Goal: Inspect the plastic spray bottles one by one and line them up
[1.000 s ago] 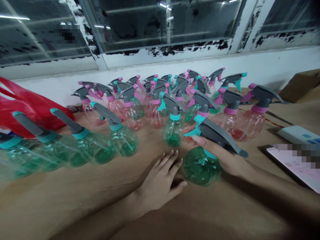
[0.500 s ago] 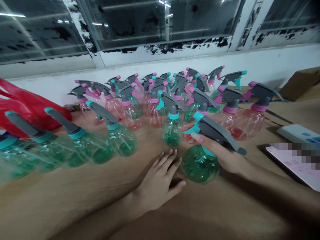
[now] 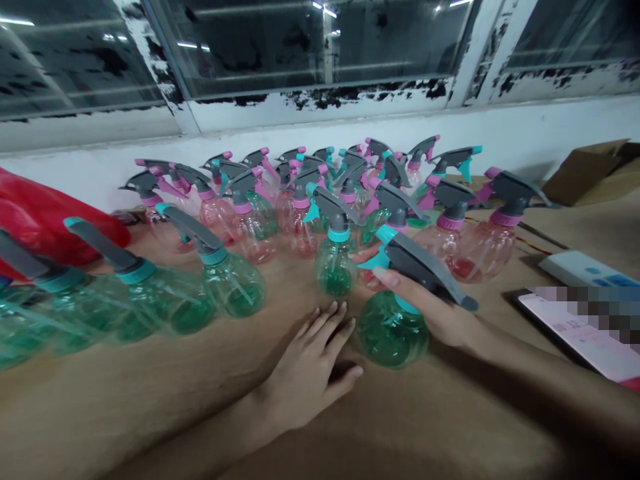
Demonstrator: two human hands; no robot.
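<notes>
My right hand (image 3: 430, 300) is wrapped around the neck of a green spray bottle (image 3: 393, 333) with a grey and teal trigger head, its thumb just under the nozzle. The bottle stands upright at the table's middle. My left hand (image 3: 315, 360) lies flat on the wooden table (image 3: 200, 400), fingers stretched out and thumb apart, a little left of that bottle and holding nothing. Just beyond my left fingertips stands another green spray bottle (image 3: 336, 270), upright. Liquid or a darker green tint shows low in both bottles.
Several green spray bottles (image 3: 233, 287) form a row at the left, by a red plastic bag (image 3: 60, 220). Many pink and some green bottles crowd the back near the wall. A phone (image 3: 575, 327), a white box-shaped device (image 3: 590, 267) and an open cardboard box (image 3: 585, 173) lie right.
The whole view has shifted slightly, so things sit a little further left in the picture. Both hands keep their places relative to the bottles.
</notes>
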